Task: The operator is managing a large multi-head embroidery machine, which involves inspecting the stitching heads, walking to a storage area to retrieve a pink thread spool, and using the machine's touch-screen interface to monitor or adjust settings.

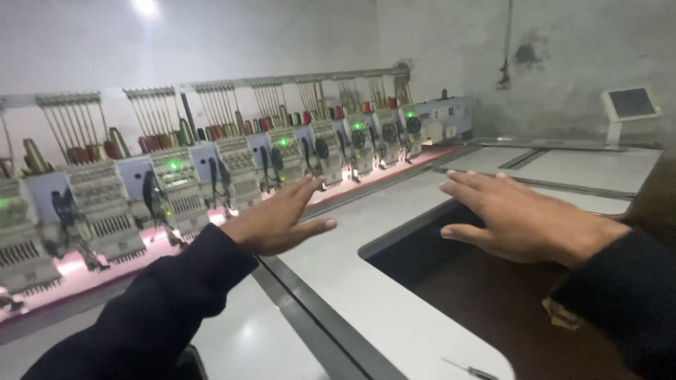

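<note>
One screen (pixel 631 103) stands at the upper right of the frame, at the far edge of the worktop (pixel 598 169). It is a small rectangular panel with a dark grey face in a pale frame, tilted back on a short white post. At the far end of the machine row, right of centre near the top, a pale blue box (pixel 446 116) bears a few small light labels, too small to tell apart.

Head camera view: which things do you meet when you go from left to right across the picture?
Row of embroidery machine heads → left hand → dark cut-out in the white table → right hand → small tilted screen on a stand.
</note>
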